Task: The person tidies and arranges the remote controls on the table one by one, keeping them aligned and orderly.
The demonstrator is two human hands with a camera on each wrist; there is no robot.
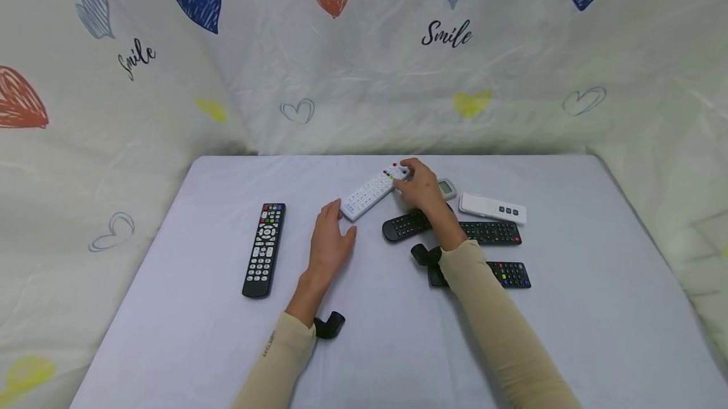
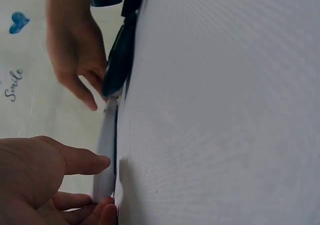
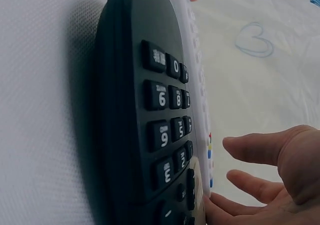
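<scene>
A white remote control (image 1: 372, 193) with colored buttons lies slantwise on the table between both hands. At its near end is my left hand (image 1: 330, 241), fingertips by the corner and thumb spread apart from it. The left wrist view shows that thumb (image 2: 90, 161) in front of the remote's side. My right hand (image 1: 422, 186) is at the far end, its fingers around that end. In the right wrist view its thumb (image 3: 252, 147) stands off the button face, while lower fingers (image 3: 225, 210) reach the end. Neither hand shows a firm grip.
A black remote (image 1: 264, 251) lies alone at left. Under and beside my right arm are a rounded black remote (image 1: 406, 225), two more black remotes (image 1: 491, 232) (image 1: 509, 275), a white remote (image 1: 491, 207) and a small one with a screen (image 1: 447, 188). A heart-printed cloth hangs behind.
</scene>
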